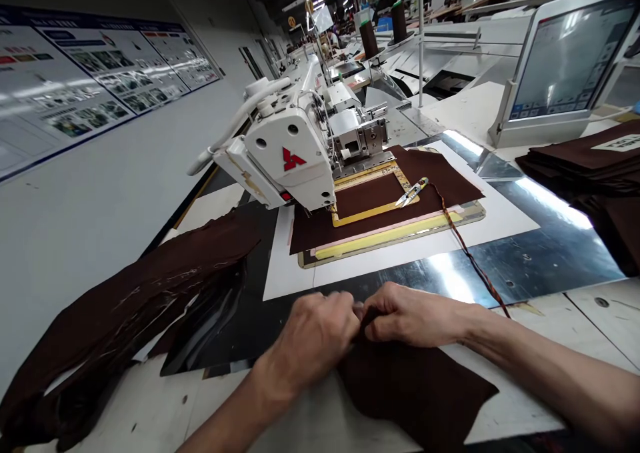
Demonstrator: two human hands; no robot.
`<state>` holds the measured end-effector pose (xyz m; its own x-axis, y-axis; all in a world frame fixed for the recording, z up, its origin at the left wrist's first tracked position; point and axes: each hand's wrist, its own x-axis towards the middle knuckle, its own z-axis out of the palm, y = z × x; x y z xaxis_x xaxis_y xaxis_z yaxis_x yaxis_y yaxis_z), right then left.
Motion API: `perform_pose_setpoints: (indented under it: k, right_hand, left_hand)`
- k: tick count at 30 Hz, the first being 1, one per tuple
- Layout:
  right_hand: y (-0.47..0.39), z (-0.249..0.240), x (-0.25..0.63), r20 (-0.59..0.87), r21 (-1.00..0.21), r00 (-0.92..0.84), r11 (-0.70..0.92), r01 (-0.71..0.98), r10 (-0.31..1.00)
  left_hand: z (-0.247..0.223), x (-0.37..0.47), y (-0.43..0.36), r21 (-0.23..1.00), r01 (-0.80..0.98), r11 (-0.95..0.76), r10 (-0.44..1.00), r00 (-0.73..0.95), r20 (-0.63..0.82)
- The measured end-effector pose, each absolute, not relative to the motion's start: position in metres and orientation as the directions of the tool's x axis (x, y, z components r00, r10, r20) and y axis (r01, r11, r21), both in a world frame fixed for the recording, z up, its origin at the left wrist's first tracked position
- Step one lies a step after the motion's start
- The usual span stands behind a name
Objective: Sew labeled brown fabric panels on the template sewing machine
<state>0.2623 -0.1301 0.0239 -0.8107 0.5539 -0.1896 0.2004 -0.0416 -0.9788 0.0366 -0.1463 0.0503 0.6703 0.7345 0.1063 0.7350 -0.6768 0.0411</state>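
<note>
Both of my hands meet at the near edge of the metal plate, pinching the upper edge of a dark brown fabric piece [415, 393]. My left hand [320, 323] is closed, with its fingertips bent out of sight and slightly blurred. Beside it my right hand [410, 313] has thumb and fingers pressed together on the cloth. The fabric hangs down over the table's front. Ahead, another brown fabric panel [445, 179] lies under a yellow-edged frame [370, 213] at the sewing machine head [290, 153]. Thread snips [413, 191] rest on that frame, tied to a braided cord [465, 249].
Brown fabric pieces [125, 293] with loose threads lie heaped on the left. A labelled stack of brown panels [590, 159] sits at the right, below a touchscreen monitor [570, 59]. Thread cones [369, 39] stand behind the machine. A wall [125, 193] borders the left side.
</note>
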Motion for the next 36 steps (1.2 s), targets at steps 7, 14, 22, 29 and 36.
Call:
perform_pose_setpoints:
  k: [7,14,22,29,36]
  right_hand:
    - [-0.13,0.028,0.261,-0.239,-0.967,-0.803,-0.208,0.147,0.545]
    - [-0.127,0.025,0.262,-0.261,-0.961,-0.798,-0.226,0.161,0.543]
    - [-0.129,0.027,0.263,-0.26,-0.965,-0.823,-0.171,0.2,0.504]
    - [-0.129,0.029,0.261,-0.19,-0.975,-0.824,-0.204,0.093,0.534]
    - [-0.13,0.025,0.259,-0.237,-0.958,-0.775,-0.272,0.087,0.586]
  left_hand:
    - [0.072,0.015,-0.144,0.471,0.745,-0.472,0.834,0.551,-0.037]
    - [0.074,0.039,-0.155,0.466,0.663,-0.586,0.722,0.688,-0.07]
    - [0.063,0.038,-0.15,0.3,0.666,-0.683,0.67,0.735,-0.107]
    - [0.071,0.035,-0.144,0.558,0.704,-0.439,0.844,0.536,-0.013]
    - [0.076,0.033,-0.153,0.741,0.671,0.021,0.802,0.431,-0.413]
